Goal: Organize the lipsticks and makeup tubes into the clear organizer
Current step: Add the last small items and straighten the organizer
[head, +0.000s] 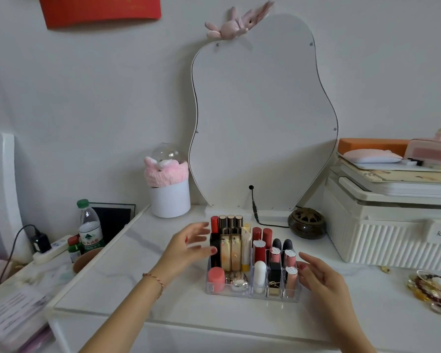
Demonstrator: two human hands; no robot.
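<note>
The clear organizer (278, 296) stands on the white marble table top, in front of the mirror. Its compartments hold several upright lipsticks (259, 252), gold-capped tubes (231, 222), two gold cases (225, 253), a white tube (260, 275) and a pink round pot (216, 276). My left hand (189, 247) is at the organizer's left side, fingers spread, fingertips near the black and red tube. My right hand (321, 278) hovers at the right side, fingers apart, close to the pink tubes (289, 258). Neither hand holds anything.
A wavy mirror (262, 118) leans on the wall behind. A white pot with pink fluff (169, 192) stands at back left, a dark round burner (306, 222) and a cable at back right. A ribbed white case (387, 238) and beads (430, 287) are right; a water bottle (90, 225) is left.
</note>
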